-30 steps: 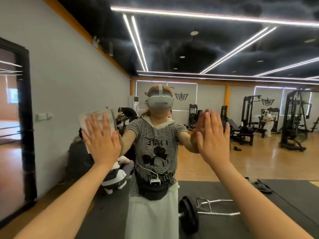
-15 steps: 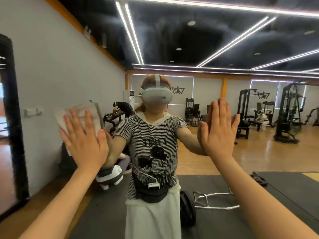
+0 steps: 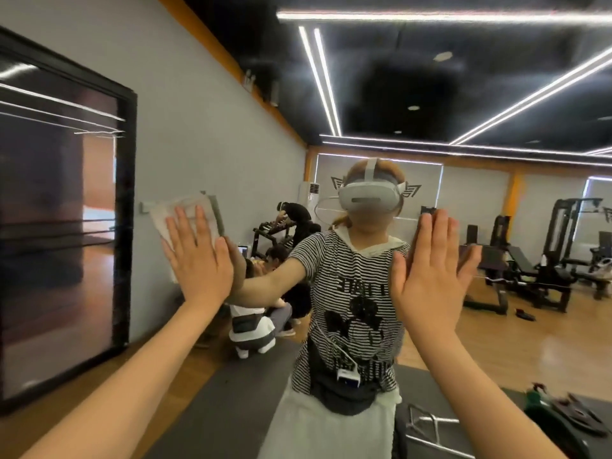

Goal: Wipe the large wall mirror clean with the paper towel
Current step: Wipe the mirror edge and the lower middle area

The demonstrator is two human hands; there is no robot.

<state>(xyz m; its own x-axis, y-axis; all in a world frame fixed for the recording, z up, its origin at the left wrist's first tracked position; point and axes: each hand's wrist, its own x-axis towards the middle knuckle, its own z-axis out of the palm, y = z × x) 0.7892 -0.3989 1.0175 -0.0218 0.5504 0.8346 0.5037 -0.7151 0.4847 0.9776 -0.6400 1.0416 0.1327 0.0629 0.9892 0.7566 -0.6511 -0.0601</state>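
The paper towel (image 3: 185,215) is pressed flat against the large wall mirror (image 3: 414,94) by the left hand (image 3: 198,260), fingers straight. The right hand (image 3: 430,276) is laid open on the glass, beside the reflected striped shirt (image 3: 347,293); nothing is grasped by it.

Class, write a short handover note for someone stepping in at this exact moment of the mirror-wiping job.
Left hand: flat, fingers straight, pressing the white folded paper towel against the large wall mirror.
Right hand: flat and empty, palm on the glass beside the reflection.
Done: cannot tell how much glass has been cleaned.
Left: probably wiping across the rest of the mirror with the towel.
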